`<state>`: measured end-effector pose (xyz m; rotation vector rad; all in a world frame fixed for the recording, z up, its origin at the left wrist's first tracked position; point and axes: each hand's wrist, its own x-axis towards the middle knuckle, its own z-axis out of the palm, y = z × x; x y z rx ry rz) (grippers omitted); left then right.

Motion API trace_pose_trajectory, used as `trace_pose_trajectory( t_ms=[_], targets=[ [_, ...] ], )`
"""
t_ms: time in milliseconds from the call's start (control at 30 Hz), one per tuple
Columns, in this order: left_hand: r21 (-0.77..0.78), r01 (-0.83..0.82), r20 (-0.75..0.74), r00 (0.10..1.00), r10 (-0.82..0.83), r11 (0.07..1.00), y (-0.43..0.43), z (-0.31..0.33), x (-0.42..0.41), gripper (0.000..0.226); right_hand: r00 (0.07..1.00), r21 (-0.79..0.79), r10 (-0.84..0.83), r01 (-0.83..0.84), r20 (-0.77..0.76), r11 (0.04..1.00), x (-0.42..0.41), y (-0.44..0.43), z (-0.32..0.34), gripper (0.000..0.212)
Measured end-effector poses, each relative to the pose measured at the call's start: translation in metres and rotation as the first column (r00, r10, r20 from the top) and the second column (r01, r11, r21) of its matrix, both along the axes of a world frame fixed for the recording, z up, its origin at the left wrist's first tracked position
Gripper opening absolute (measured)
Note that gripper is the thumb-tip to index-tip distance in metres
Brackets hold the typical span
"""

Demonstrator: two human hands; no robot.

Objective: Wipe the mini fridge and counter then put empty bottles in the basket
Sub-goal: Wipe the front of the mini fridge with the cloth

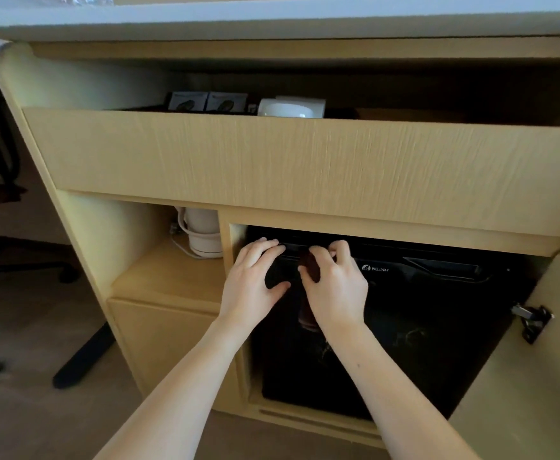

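The black mini fridge (421, 327) stands in the lower cabinet bay, its door shut and a WELLWAY logo near the top. My left hand (255, 280) lies flat with fingers spread on the upper left of the fridge door, fingertips at its top edge. Just to its right, my right hand (335, 287) pinches a dark brown cloth (310, 268) against the door; the cloth hangs down below the hand. The pale counter (305, 14) runs across the top of the view. No bottles or basket are visible.
A wooden drawer (305, 161) juts out above the fridge, holding white cups (288, 109) and packets. A white kettle (202, 232) sits on the shelf to the left. The cabinet door (544, 376) with its hinge stands open at right. A chair base (23, 267) is at left.
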<state>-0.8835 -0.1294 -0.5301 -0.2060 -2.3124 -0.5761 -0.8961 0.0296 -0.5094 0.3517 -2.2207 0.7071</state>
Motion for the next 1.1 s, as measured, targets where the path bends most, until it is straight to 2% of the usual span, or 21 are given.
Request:
trace_pose_trajectory(
  t_ms=[100,300,367,500,567,667,833,1000,1100],
  targets=[
    [-0.025,0.004,-0.021,1.0,-0.005,1.0,-0.003,-0.002,-0.001,0.066,1.0,0.022,-0.003,0.003,-0.006,1.0,0.002,-0.001,-0.002,0.031],
    [-0.036,0.042,-0.031,0.999,-0.043,0.998,-0.007,-0.004,-0.003,0.074,0.986,-0.08,-0.164,0.165,0.017,0.983,0.004,0.039,-0.004,0.036],
    [-0.035,0.03,-0.022,0.999,-0.031,0.999,-0.005,-0.003,-0.003,0.078,0.991,-0.016,-0.12,0.121,0.051,0.993,0.004,0.016,0.005,0.032],
    [-0.063,0.029,-0.012,0.999,-0.029,0.998,-0.008,0.001,-0.002,0.076,0.974,0.084,-0.024,0.005,0.226,0.996,0.0,-0.018,0.017,0.03],
    [-0.092,0.038,-0.003,0.999,-0.038,0.995,-0.011,0.001,-0.001,0.081,0.977,0.052,-0.029,0.018,0.209,0.998,0.002,-0.004,0.017,0.03],
    [-0.103,0.042,-0.008,0.999,-0.043,0.994,-0.012,0.001,-0.002,0.085,0.991,-0.039,-0.096,0.1,0.088,0.994,0.005,0.043,0.015,0.028],
    [-0.073,0.013,-0.03,0.999,-0.015,0.997,-0.003,-0.002,-0.002,0.083,0.955,-0.162,-0.225,0.257,0.191,0.953,0.004,0.13,0.008,0.034],
    [-0.15,-0.091,-0.081,0.994,0.079,0.985,0.017,0.003,-0.007,0.083,0.98,-0.326,-0.164,0.192,0.111,0.926,0.005,0.121,-0.007,0.037],
    [-0.212,-0.104,-0.093,0.992,0.086,0.972,0.029,0.007,-0.008,0.079,0.99,-0.338,-0.118,0.139,0.081,0.931,0.004,0.121,-0.012,0.037]
  ],
)
